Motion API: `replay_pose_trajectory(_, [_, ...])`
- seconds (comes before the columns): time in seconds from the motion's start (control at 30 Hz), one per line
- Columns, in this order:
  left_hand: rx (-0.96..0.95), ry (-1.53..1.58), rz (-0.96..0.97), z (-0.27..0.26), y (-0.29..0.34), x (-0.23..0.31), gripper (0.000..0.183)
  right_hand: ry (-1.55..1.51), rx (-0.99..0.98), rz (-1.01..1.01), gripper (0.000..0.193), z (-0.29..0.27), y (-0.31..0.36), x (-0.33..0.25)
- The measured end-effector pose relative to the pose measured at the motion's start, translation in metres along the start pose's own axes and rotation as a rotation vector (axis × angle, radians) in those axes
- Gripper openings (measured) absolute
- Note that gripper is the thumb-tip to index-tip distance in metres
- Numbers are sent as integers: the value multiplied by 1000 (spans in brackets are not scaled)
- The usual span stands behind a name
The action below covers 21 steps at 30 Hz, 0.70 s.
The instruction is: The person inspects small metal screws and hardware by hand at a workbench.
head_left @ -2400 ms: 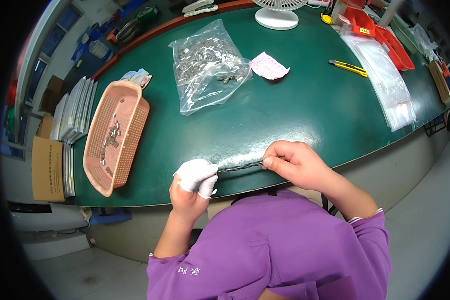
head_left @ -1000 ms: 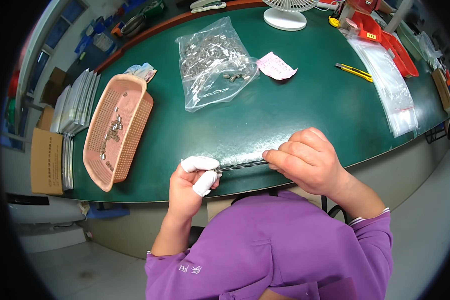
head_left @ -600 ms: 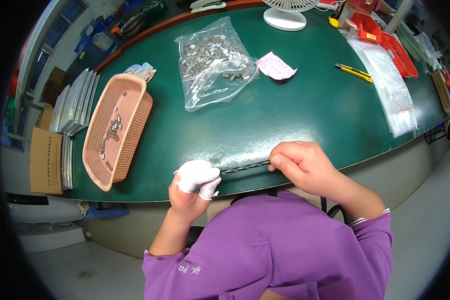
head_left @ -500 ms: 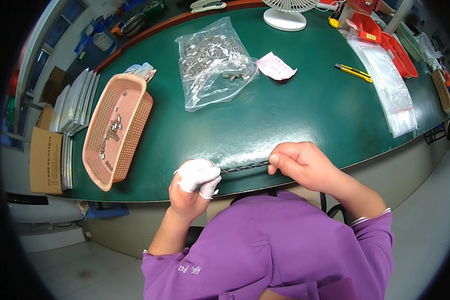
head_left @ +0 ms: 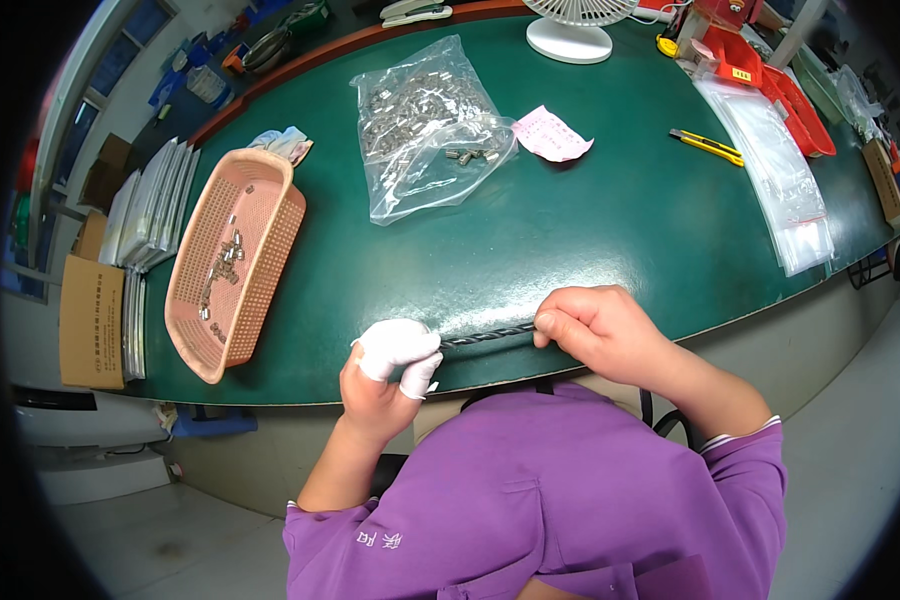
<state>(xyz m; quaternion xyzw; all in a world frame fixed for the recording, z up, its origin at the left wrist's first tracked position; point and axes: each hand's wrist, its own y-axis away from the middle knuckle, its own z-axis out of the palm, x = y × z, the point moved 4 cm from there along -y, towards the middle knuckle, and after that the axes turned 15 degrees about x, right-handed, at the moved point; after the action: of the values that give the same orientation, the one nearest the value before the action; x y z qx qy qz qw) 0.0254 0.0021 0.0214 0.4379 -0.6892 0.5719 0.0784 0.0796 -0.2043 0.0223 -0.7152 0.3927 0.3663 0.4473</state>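
Observation:
Between my two hands runs a dark twist drill bit with spiral flutes, held nearly level over the table's near edge. My right hand pinches its right end between thumb and fingers. My left hand, its thumb and fingers wrapped in white coverings, is closed at the bit's left end. Those fingers hide the bit's tip and anything else inside them. To the left stands a pink perforated plastic basket with small metal cylinders on its bottom. A clear plastic bag full of similar metal pieces lies farther back.
On the green table lie a pink paper slip, a yellow utility knife and flat clear bags. A white fan and red bins stand at the back right. A cardboard box sits left of the basket.
My right hand has shifted very slightly left, leaving a little less of the drill bit showing. My left hand has barely moved.

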Motion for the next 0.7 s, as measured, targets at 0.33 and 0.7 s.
replay_pose_trajectory(0.33, [225, 505, -598, -11, 5, -22, 17, -148, -88, 497, 28, -7, 6, 24])
replay_pose_trajectory(0.7, [218, 643, -925, -1, 17, -26, 20, 337, 280, -352, 14, -22, 11, -16])
